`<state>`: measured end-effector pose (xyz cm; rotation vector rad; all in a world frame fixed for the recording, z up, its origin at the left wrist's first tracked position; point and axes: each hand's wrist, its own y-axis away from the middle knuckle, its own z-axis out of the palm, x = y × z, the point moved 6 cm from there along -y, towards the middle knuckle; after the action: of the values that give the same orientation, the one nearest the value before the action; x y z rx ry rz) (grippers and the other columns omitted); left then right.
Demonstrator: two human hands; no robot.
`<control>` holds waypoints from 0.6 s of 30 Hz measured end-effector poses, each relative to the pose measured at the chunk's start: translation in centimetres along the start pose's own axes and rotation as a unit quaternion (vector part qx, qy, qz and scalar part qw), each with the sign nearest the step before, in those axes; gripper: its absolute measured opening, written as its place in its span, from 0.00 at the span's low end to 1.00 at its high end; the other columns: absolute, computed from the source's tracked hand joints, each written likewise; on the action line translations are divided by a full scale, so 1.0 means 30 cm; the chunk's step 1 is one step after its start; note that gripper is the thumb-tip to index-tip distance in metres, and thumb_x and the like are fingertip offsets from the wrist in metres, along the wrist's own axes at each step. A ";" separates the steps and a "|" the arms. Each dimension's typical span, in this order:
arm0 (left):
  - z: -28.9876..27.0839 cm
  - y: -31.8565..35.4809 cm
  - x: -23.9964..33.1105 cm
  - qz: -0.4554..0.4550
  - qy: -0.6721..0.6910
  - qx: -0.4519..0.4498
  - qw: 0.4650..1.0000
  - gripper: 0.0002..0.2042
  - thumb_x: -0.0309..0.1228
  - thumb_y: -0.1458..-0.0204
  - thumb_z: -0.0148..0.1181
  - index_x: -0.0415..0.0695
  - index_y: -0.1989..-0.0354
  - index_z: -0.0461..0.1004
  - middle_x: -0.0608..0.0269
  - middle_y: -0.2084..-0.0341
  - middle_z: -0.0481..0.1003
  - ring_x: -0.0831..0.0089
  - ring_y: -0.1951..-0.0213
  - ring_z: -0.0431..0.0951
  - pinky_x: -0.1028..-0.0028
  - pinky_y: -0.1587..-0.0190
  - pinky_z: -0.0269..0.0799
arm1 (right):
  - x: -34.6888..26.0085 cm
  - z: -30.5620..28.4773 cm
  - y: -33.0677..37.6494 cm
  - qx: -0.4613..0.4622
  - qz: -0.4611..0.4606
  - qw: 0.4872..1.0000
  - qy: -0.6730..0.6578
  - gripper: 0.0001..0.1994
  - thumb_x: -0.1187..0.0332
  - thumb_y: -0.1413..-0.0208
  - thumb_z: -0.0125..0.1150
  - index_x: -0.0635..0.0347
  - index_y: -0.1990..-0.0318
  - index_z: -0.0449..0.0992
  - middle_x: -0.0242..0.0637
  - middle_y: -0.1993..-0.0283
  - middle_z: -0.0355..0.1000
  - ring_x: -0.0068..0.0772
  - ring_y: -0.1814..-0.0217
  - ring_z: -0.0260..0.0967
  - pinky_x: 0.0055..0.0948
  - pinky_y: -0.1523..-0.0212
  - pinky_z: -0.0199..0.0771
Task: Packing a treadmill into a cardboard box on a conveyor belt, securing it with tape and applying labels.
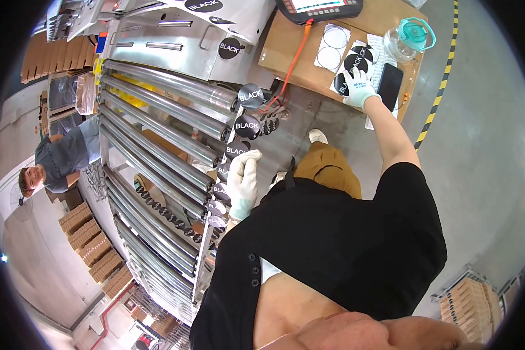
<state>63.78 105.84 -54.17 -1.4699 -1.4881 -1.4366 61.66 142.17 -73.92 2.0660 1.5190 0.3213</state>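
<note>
My right hand, in a white glove, rests with fingers spread on a sheet of round black stickers on a cardboard box top. A dark phone lies just right of it. My left hand, also gloved in white, is beside the side rail of a roller conveyor. Its fingers are closed together; whether anything is between them is hidden. Next to it, a row of round black labels runs along the rail.
A clear bottle with a teal lid, a white sheet with circle outlines and a control pendant with an orange cable sit on the box. Another person stands beyond the conveyor. Stacked cartons lie farther off. Striped tape marks the floor.
</note>
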 end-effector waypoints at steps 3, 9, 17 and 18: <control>0.007 -0.003 0.010 0.016 0.014 -0.010 1.000 0.07 0.20 0.43 0.47 0.35 0.61 0.72 0.60 0.61 0.74 0.75 0.57 0.73 0.76 0.49 0.68 | 0.008 -0.002 -0.006 -0.011 -0.005 1.000 -0.005 0.47 0.53 0.60 0.66 0.52 0.32 0.47 0.54 0.29 0.39 0.58 0.28 0.39 0.44 0.32 0.47; -0.001 -0.001 0.003 0.017 -0.009 -0.010 1.000 0.07 0.20 0.43 0.47 0.35 0.61 0.72 0.59 0.61 0.75 0.75 0.57 0.73 0.76 0.49 0.68 | 0.033 -0.013 -0.030 -0.027 -0.022 0.999 -0.041 0.46 0.51 0.61 0.68 0.47 0.33 0.52 0.52 0.29 0.40 0.56 0.28 0.40 0.42 0.32 0.48; 0.002 0.000 0.004 0.011 -0.016 -0.011 1.000 0.07 0.21 0.42 0.47 0.35 0.60 0.72 0.60 0.61 0.75 0.75 0.57 0.73 0.76 0.49 0.68 | 0.156 -0.081 -0.093 0.161 0.015 0.965 -0.208 0.15 0.63 0.41 0.40 0.56 0.62 0.75 0.49 0.59 0.74 0.52 0.57 0.72 0.44 0.53 0.70; 0.001 -0.003 0.006 0.013 -0.014 -0.006 1.000 0.07 0.21 0.42 0.47 0.35 0.60 0.72 0.60 0.61 0.75 0.75 0.57 0.73 0.76 0.49 0.68 | 0.154 -0.140 -0.065 0.205 0.067 0.951 -0.222 0.14 0.62 0.41 0.41 0.56 0.61 0.75 0.48 0.54 0.72 0.50 0.53 0.70 0.45 0.52 0.69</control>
<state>63.65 105.93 -54.03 -1.5159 -1.4744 -1.4180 59.54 148.11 -72.15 2.3534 1.2410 -0.4274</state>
